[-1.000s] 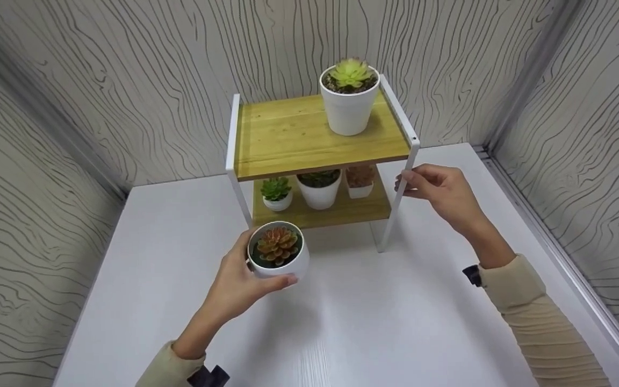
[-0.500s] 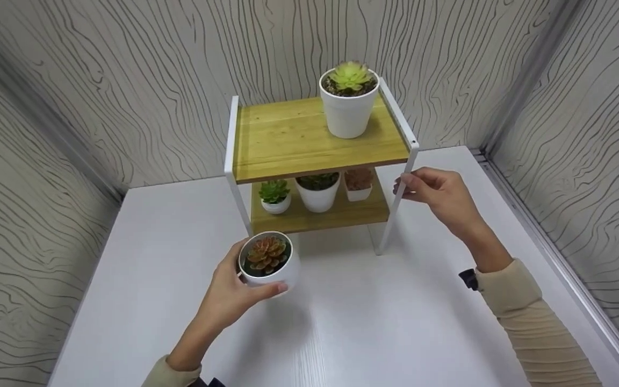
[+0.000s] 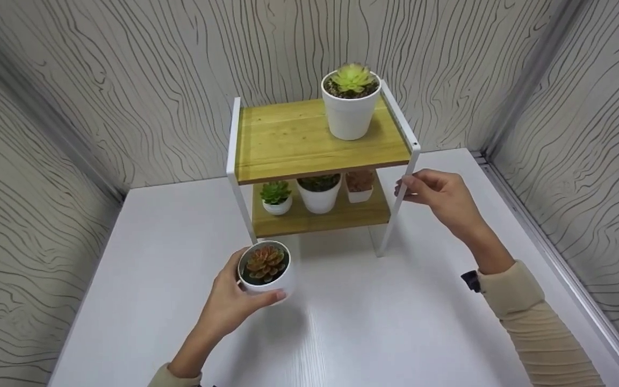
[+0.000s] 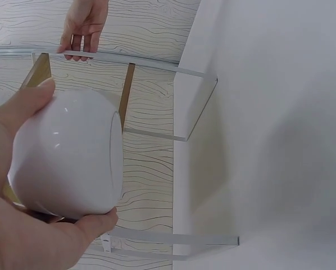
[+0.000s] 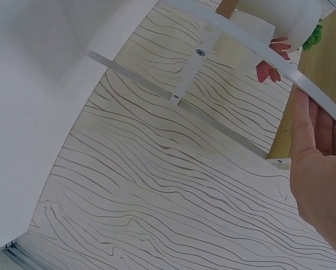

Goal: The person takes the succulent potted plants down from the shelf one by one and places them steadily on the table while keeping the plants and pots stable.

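My left hand (image 3: 226,303) grips a round white pot holding a reddish-green succulent (image 3: 265,264), fingers behind it and thumb across its front. The pot is raised over the white table, in front of the shelf's left front leg. In the left wrist view its smooth white pot (image 4: 69,152) hides part of the shelf. My right hand (image 3: 444,201) pinches the right front leg of a two-tier shelf (image 3: 282,137) with wooden boards and a white metal frame. On the upper board, toward the right, stands a light green succulent in a tall white pot (image 3: 348,115).
Along the lower board stand a small green succulent (image 3: 276,197), a larger white pot with a dark green plant (image 3: 319,196) and a square pot with a reddish plant (image 3: 360,187). Wood-patterned walls (image 3: 143,91) enclose the white table (image 3: 170,236) at the back and both sides.
My left hand has drawn the potted succulent slightly left and toward me, away from the shelf. The right hand keeps its hold on the leg.
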`<state>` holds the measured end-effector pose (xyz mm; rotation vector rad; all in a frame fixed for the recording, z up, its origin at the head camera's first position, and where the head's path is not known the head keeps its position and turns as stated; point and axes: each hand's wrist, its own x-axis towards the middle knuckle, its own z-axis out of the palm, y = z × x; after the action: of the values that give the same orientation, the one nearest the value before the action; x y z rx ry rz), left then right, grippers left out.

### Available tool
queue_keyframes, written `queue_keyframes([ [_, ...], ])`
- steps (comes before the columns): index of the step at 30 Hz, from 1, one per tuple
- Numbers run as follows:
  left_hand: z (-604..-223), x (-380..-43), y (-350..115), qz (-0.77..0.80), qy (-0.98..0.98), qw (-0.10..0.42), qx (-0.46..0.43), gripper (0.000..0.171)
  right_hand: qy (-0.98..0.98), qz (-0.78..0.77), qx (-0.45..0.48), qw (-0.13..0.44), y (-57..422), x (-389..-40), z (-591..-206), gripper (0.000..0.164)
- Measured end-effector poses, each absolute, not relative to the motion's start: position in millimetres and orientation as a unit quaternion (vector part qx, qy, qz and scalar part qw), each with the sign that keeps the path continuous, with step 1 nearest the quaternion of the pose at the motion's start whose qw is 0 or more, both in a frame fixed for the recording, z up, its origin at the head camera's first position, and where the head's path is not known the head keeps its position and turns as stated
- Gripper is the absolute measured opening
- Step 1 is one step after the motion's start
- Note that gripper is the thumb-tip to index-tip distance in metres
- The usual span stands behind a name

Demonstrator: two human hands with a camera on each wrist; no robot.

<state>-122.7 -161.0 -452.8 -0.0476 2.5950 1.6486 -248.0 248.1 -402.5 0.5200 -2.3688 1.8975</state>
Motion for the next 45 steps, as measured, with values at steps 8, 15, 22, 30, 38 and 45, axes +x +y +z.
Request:
queue_keyframes([
  [8, -462.7, -122.3, -168.8, 0.533, 0.846, 0.017, -0.023, 0.104, -0.773, 0.611, 0.168, 0.029, 247.6, -247.9, -403.3, 0.033],
  [15, -469.0, -120.9, -176.2, 0.517, 0.855, 0.010, -0.029, 0.105, -0.771, 0.612, 0.172, 0.028, 248.6, -248.1, -401.1, 0.033],
  [22, -470.9, -121.4, -182.4, 0.501, 0.864, 0.009, -0.050, 0.106, -0.774, 0.609, 0.170, 0.029, 249.8, -248.0, -399.4, 0.033],
  [30, -474.0, -122.5, -189.1, 0.486, 0.872, -0.001, -0.059, 0.107, -0.775, 0.608, 0.171, 0.027, 249.0, -248.5, -401.2, 0.033],
  [38, -478.1, -122.4, -194.1, 0.485, 0.872, -0.005, -0.064, 0.109, -0.775, 0.609, 0.167, 0.026, 248.7, -248.5, -399.4, 0.034],
  [45, -480.3, -124.5, -200.2, 0.471, 0.879, -0.011, -0.073, 0.110, -0.778, 0.607, 0.162, 0.020, 248.0, -248.1, -400.4, 0.036],
])
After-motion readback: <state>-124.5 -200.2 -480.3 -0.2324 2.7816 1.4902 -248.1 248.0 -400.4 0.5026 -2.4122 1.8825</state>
